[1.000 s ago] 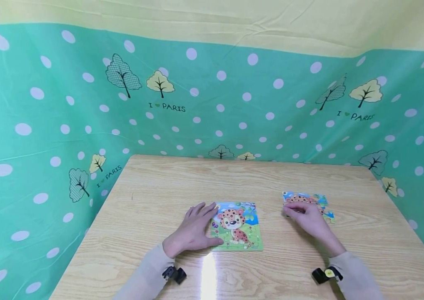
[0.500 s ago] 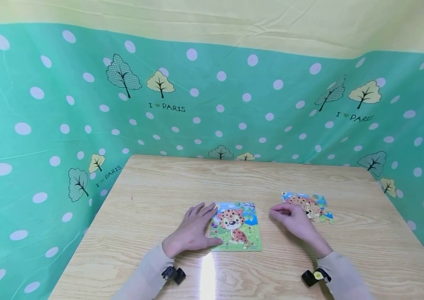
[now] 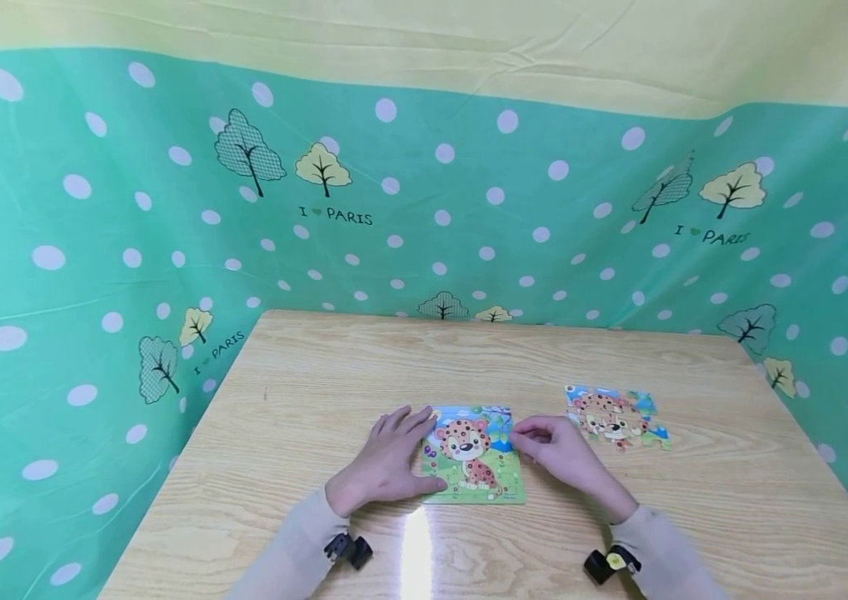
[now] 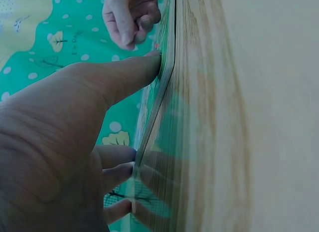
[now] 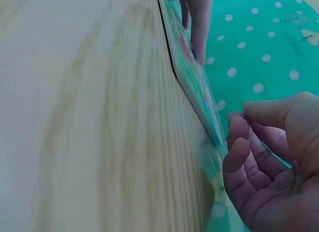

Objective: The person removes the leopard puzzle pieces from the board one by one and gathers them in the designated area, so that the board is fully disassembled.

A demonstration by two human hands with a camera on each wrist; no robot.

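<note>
A green patterned cloth [image 3: 461, 187] with pale dots, printed trees and the words "I PARIS" surrounds the rear and both sides of the work area; its upper band is plain yellow. The wood-grain table [image 3: 349, 358] fills the lower part of the head view. Two light sleeves, left sleeve [image 3: 292, 546] and right sleeve [image 3: 664, 554], extend over its near edge. The square puzzle board [image 3: 472, 467] lies flat near the middle of the table; its face shows a spotted cub seated on green grass under blue sky. The left hand [image 3: 386, 462] is positioned at the board's left side, fingers extended and spread wide: the fingertips rest at the upper left corner and the thumb rests on the lower left margin, without curling round it. The right hand [image 3: 566, 458] is located at the board's right side, fingers curled and the thumb and index tips brought together; no item shows between the tips. Contact between these tips and the board's right edge cannot be determined. The puzzle pieces [image 3: 604, 404] lie on the table to the right of the board and beyond the right hand, grouped closely in an uneven cluster that bears a similar cub. A narrow light reflection [image 3: 416, 554] falls on the table below the board. A small black device is fitted at each wrist, left device [image 3: 349, 550] and right device [image 3: 607, 565]; the right one carries a yellow mark.
</note>
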